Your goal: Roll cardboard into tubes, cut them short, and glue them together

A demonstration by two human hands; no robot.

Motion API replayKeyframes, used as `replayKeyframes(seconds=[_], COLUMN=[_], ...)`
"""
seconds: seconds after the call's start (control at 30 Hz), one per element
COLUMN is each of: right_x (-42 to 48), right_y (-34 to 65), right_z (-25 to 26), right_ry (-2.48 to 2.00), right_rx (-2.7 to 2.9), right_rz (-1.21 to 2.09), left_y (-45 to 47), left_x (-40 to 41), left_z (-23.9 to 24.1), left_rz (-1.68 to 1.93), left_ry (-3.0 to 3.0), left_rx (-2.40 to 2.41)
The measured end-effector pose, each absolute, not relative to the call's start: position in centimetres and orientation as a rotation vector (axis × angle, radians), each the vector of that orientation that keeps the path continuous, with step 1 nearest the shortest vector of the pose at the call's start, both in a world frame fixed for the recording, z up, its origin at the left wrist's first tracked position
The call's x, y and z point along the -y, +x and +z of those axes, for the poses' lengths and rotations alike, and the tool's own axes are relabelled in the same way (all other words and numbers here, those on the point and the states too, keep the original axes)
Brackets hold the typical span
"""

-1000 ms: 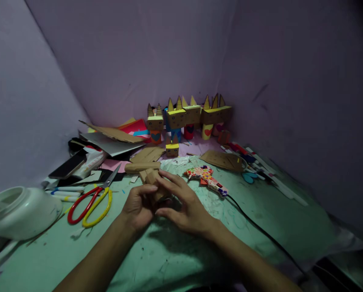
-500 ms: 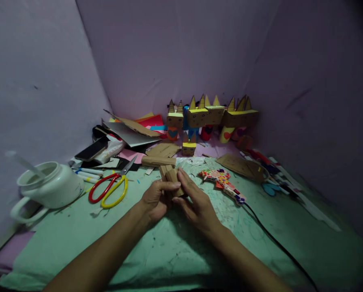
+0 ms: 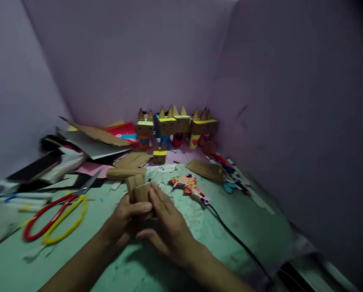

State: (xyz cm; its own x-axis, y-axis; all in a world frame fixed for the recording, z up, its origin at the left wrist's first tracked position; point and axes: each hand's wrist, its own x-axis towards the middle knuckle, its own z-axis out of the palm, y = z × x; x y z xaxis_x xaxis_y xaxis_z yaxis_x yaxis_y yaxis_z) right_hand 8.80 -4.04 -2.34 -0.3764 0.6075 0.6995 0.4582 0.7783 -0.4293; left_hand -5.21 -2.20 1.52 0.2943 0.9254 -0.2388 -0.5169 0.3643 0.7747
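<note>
A folded piece of brown cardboard point(image 3: 142, 193) is held between my hands above the table, with an upright flap at its top. My left hand point(image 3: 123, 217) is closed around its left side, the thumb lying across the front. From the right, the fingers of my right hand point(image 3: 169, 221) press on the cardboard's edge, and the thumb is lower down. Part of the cardboard is hidden by my fingers. To the left lie scissors point(image 3: 65, 216) with one red and one yellow handle loop. Right of my hands rests a glue gun point(image 3: 189, 187) covered in a colourful pattern.
Small cardboard figures with pointed tops point(image 3: 169, 125) stand against the back wall. Cardboard and coloured paper point(image 3: 93, 140) are heaped at the back left, near markers point(image 3: 29, 202). A black cord point(image 3: 239, 239) runs from the glue gun to the lower right. More pens point(image 3: 242, 178) lie along the right.
My view has swung to the right, so the table's things appear further left and the white mug has nearly left view. My right thumb has moved away from the cardboard.
</note>
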Motion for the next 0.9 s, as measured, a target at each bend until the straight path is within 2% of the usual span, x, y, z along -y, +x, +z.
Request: replayKeyframes(seconds=[0.13,0.27,0.53,0.7,0.73,0.83,0.9], right_x=[3.8,2.9,0.8,1.0,1.3,2.4,2.8], right_y=[15.8,25.0,32.0,28.8,27.1,21.0,17.0], right_z=[0.6,2.8,4.4,5.1,4.9,3.5,2.4], right_ry=[-1.041,-1.79,-2.07,-1.994,-1.913,-1.355,-1.144], right_rx=[1.911,1.419,1.413,1.455,1.493,1.609,1.673], right_rz=[0.153,0.16,0.175,0.276,0.374,0.988,1.155], left_y=[-5.1,-5.0,-5.2,-5.4,-5.4,-5.3,-5.2], left_x=[2.3,2.4,1.9,1.9,2.0,2.5,2.7], left_z=[1.4,1.4,-0.4,-0.8,-0.7,-0.3,-0.1], left_rz=[0.99,0.983,0.933,0.861,0.856,0.839,0.852], left_ry=[0.731,0.727,0.905,1.003,1.025,1.152,1.23], left_rx=[-0.932,-0.99,-1.003,-1.001,-0.967,-0.817,-0.773])
